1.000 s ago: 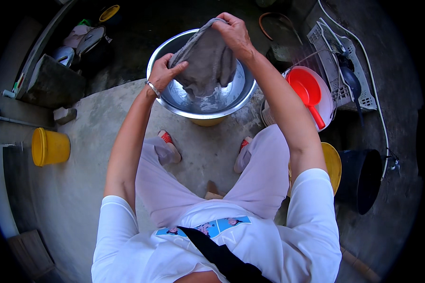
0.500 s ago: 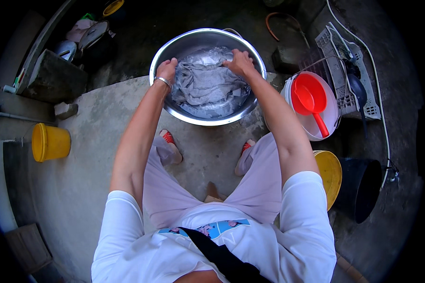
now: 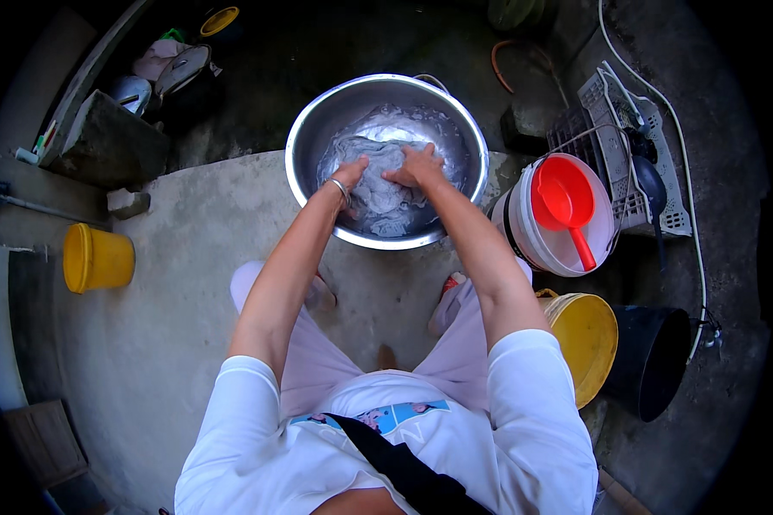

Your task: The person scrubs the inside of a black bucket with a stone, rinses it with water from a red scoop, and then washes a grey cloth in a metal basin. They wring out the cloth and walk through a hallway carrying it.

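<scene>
Cloth [image 3: 385, 157] under L hand [image 3: 349, 174] & R hand [image 3: 417, 166]

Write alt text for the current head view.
A person's left hand and right hand touch wet grey cloth in a metal basin. At right are a white bucket with a red dipper, a yellow bucket and a black bucket.

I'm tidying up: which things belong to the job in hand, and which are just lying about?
In hand:
grey cloth, under left hand and right hand
metal basin

Seemingly idle:
red dipper in white bucket
black bucket
yellow bucket beside it
</scene>
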`<move>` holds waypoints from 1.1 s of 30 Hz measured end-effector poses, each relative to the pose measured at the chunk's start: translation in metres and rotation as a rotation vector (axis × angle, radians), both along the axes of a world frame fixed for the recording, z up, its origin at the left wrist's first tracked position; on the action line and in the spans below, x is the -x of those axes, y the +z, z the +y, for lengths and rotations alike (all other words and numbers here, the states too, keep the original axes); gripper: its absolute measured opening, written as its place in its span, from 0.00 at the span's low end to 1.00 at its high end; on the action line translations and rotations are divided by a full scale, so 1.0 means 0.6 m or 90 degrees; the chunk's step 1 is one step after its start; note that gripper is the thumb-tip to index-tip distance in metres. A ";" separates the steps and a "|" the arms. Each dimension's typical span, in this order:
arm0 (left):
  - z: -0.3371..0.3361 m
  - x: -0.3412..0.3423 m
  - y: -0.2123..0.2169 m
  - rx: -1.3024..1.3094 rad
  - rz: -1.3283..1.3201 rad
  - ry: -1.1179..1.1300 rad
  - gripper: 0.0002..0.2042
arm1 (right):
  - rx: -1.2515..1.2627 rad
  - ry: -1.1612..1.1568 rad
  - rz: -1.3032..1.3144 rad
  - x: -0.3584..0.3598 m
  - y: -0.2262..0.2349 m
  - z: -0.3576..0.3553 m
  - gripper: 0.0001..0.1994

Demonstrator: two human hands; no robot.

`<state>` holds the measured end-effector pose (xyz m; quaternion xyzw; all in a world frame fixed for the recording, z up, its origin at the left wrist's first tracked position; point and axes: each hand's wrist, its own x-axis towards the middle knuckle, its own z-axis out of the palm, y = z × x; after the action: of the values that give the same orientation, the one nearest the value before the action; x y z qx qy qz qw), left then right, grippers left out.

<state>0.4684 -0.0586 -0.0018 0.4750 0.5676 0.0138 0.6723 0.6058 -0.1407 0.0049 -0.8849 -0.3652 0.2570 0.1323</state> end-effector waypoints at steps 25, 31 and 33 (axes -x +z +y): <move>0.039 -0.050 0.004 -0.102 -0.269 0.053 0.12 | -0.671 0.053 -0.214 0.014 0.031 0.084 0.15; 0.057 -0.013 0.045 0.079 -0.561 0.224 0.21 | -0.165 -0.105 -0.075 -0.057 0.031 0.049 0.32; 0.062 0.018 0.036 0.058 -0.382 0.207 0.29 | -0.066 -0.046 -0.068 -0.062 0.040 0.031 0.37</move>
<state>0.4578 -0.0214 0.0197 0.3227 0.4129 0.2348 0.8187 0.6431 -0.1221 0.0287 -0.9018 -0.3525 0.1855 0.1674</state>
